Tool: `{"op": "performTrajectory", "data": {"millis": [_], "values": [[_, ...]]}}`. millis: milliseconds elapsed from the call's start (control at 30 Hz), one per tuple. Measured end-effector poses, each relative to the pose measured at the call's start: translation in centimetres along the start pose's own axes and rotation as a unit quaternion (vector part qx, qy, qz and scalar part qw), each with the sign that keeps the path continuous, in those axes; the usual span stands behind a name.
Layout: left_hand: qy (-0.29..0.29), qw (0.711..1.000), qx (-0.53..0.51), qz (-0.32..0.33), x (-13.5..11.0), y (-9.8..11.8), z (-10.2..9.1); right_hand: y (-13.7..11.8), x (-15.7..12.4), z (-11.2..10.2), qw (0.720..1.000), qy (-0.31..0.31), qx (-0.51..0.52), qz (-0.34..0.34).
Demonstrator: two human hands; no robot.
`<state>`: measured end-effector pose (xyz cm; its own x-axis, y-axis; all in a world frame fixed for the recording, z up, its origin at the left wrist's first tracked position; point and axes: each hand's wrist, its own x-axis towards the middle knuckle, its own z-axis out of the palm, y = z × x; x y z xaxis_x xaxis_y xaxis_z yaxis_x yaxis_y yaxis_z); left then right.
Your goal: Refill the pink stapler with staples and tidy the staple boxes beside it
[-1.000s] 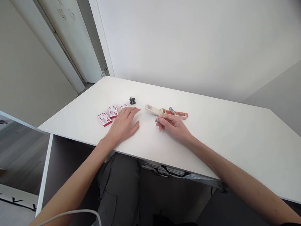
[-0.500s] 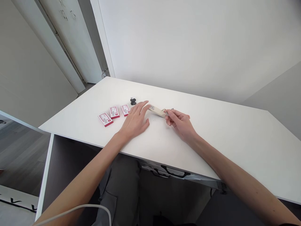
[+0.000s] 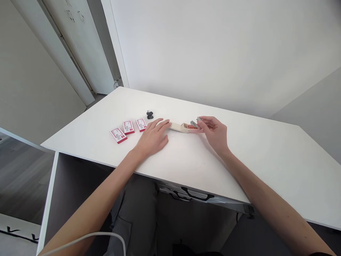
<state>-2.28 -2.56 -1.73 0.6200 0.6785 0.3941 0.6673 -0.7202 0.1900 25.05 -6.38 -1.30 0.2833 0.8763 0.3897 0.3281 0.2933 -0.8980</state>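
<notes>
An opened beige and orange stapler [image 3: 181, 127] lies flat on the white table [image 3: 266, 156]. My left hand [image 3: 153, 136] rests on the table with its fingers stretched out, the fingertips pressing on the stapler's left end. My right hand [image 3: 214, 131] is over the stapler's right, orange half. Its thumb and fingers pinch a small grey metal piece [image 3: 198, 120], which looks like a strip of staples, just above the stapler's metal spring part [image 3: 194, 124].
Three small red and white staple boxes [image 3: 128, 127] lie in a row left of my left hand. A small black clip-like object [image 3: 150, 115] sits behind them. The table's near edge runs above my lap, with a handle under it.
My right hand has gone from the table in front of the stapler to its right half, with the small metal piece in its fingers. My left hand slid forward onto the stapler's left end.
</notes>
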Motion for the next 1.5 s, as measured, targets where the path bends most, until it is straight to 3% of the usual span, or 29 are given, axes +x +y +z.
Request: {"op": "performTrajectory", "data": {"millis": [167,400,633,1267,1400,1500], "values": [[-0.022,1.000,0.011,-0.013,-0.1,-0.1,0.1,1.7,0.8,-0.6,0.985,0.014,-0.128,-0.112],[-0.061,0.997,0.004,-0.037,-0.1,-0.1,0.0,2.5,1.0,-0.7,0.971,-0.018,-0.184,-0.153],[-0.075,0.997,-0.004,-0.021,-0.2,-0.2,0.1,2.6,0.8,-0.4,0.943,-0.009,-0.260,-0.208],[-0.076,0.997,-0.011,-0.017,-0.2,-0.2,0.2,1.8,-0.3,0.6,0.934,-0.017,-0.288,-0.212],[-0.067,0.998,-0.006,-0.013,-0.2,-0.3,0.3,1.6,-0.1,0.5,0.944,0.009,-0.267,-0.193],[-0.062,0.998,-0.001,-0.015,-0.2,-0.2,0.4,1.6,0.3,0.0,0.967,0.054,-0.214,-0.127]]}}
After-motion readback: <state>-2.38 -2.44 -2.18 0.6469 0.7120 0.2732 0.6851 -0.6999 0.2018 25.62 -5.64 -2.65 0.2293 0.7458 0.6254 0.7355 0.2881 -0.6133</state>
